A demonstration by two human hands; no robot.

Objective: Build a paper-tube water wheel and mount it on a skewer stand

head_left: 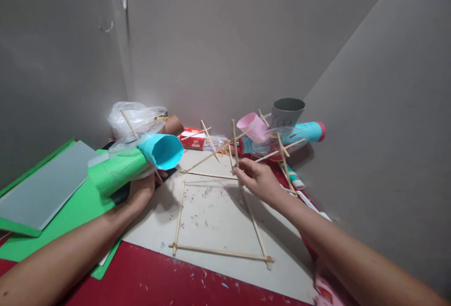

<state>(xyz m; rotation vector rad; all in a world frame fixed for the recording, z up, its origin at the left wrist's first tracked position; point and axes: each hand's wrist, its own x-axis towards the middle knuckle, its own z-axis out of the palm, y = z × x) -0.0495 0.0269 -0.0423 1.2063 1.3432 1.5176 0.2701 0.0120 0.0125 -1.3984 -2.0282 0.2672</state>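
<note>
My right hand (259,178) pinches an upright wooden stick (234,139) at the far right corner of a square stick frame (221,251), whose corners look bound with rubber bands. On the left, my left hand (141,193) is curled beneath an assembly of paper tubes, its fingers mostly hidden. That assembly joins a green tube (118,172), a light blue tube (164,151) and a brown tube (173,125) around clear plastic, with a stick (128,123) through it. Beyond the frame, thin sticks (210,140) cross.
At right stands a second assembly with a pink paper cup (252,127), a grey tube (288,111) and a blue tube (306,132). Green sheets (77,212) and a grey sheet (52,184) lie left. A red box (192,138) and plastic bag (132,118) sit near the wall.
</note>
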